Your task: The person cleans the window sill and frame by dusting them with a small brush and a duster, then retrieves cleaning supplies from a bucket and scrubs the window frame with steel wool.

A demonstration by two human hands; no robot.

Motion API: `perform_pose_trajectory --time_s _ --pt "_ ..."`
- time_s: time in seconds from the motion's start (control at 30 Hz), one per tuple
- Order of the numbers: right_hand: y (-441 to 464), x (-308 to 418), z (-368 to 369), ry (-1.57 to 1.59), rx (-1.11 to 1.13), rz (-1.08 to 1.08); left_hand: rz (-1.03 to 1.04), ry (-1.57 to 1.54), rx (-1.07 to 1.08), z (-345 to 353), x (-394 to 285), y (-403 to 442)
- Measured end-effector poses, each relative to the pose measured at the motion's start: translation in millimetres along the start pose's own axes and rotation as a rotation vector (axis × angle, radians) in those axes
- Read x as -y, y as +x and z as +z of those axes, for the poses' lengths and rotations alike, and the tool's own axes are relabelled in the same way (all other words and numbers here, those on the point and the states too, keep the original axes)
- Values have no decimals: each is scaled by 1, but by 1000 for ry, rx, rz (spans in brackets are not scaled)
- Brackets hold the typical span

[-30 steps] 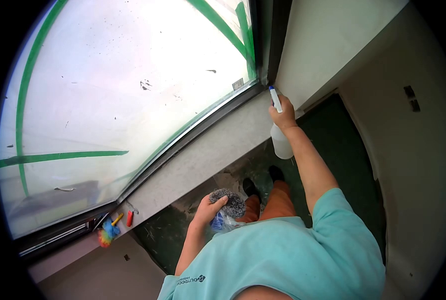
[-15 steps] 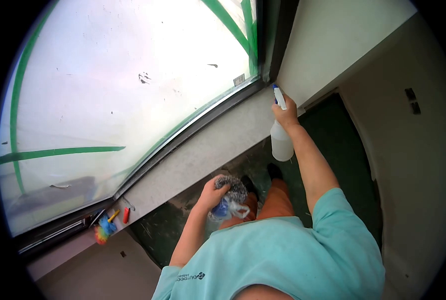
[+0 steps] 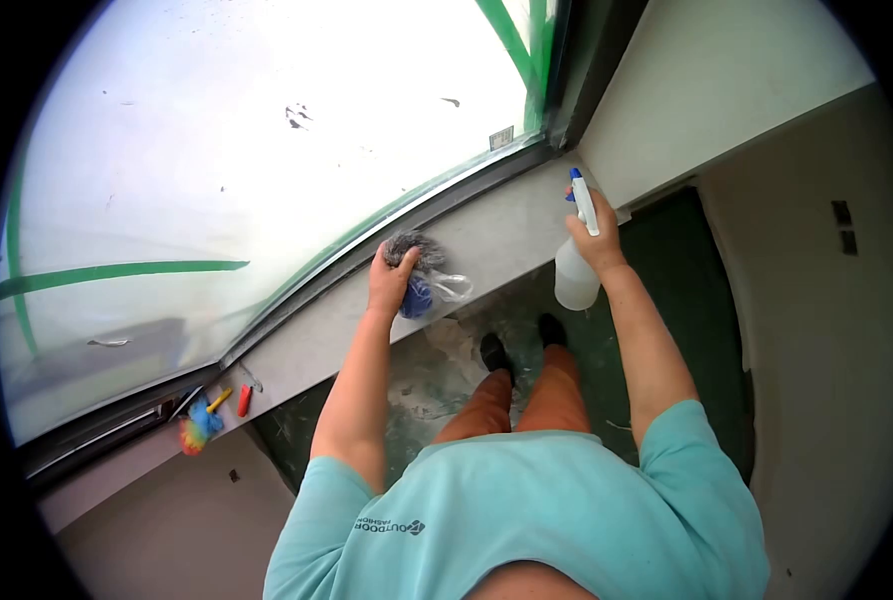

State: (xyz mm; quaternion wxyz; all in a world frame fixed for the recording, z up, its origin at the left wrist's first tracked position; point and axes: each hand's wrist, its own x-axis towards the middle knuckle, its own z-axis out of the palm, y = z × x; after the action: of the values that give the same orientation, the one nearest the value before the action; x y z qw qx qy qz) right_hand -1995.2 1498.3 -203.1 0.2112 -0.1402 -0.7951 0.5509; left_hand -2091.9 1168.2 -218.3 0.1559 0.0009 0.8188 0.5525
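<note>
My left hand (image 3: 386, 284) is closed on a grey, curly scouring pad (image 3: 421, 250), over the sill near the window frame. Below the pad, bunched against the same hand, are a blue item (image 3: 416, 298) and a loop of clear plastic (image 3: 453, 288); I cannot make out what the blue item is. Fingers of my right hand (image 3: 600, 238) wrap the neck of a white spray bottle (image 3: 575, 280) with a blue-tipped trigger head. The bottle is roughly upright by the sill's right end, its nozzle pointing toward the window corner.
A large window pane (image 3: 206, 150) bears green tape (image 3: 126, 278) and dark smudges. Along its dark frame runs a pale sill (image 3: 496, 235). At the left end lie a rainbow duster (image 3: 196, 428) and a red-handled tool (image 3: 244, 401). A wall (image 3: 716, 75) bounds the right side.
My left hand has moved up and forward from near my legs to over the sill, carrying the scouring pad. My right hand with the spray bottle has shifted slightly right in view.
</note>
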Motion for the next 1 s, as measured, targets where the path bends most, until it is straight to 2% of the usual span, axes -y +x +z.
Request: perform_pose_trajectory --time_s 0.03,0.1,0.13,0.17,0.23,0.27,0.33,0.4,0.43,0.47,0.5,0.57,0.6,0.63,0.67,0.77,1.0 --pt "-1 -1 -2 6 6 24 0 -7 4 -3 5 0" --pt "1 -2 -4 5 -11 6 97 610 -224 -8 16 -7" --pt "2 -2 -4 14 -26 -12 54 662 -337 -10 22 -8" --pt "3 -1 -4 13 -25 -12 53 661 -337 -16 27 -9" --pt "6 1 -5 -22 -45 -16 164 460 -476 -23 19 -15" --pt "7 1 -4 -24 -47 -16 165 458 -474 -23 16 -20" --pt "7 2 -3 -8 -73 -29 374 559 -586 -14 -8 -33" --pt "6 7 -3 -26 -52 8 518 512 -116 43 -43 -56" --pt "5 9 -1 -41 -32 45 446 609 55 78 -60 -73" --pt "5 11 1 -41 -25 36 395 486 241 109 -59 -77" --pt "5 12 2 -42 -30 44 536 401 255 142 -44 -70" --pt "8 14 2 -54 -23 42 465 297 370 185 -39 -60" --pt "9 14 1 -31 -29 60 461 281 361 192 -42 -60" --pt "9 13 0 -11 -33 81 345 205 415 200 -46 -61" --pt "9 13 0 -24 -18 76 231 130 469 205 -50 -61" --pt "8 11 0 -80 -32 58 194 117 423 210 -55 -66" --pt "13 3 0 13 -35 141 92 65 401 212 -58 -73"
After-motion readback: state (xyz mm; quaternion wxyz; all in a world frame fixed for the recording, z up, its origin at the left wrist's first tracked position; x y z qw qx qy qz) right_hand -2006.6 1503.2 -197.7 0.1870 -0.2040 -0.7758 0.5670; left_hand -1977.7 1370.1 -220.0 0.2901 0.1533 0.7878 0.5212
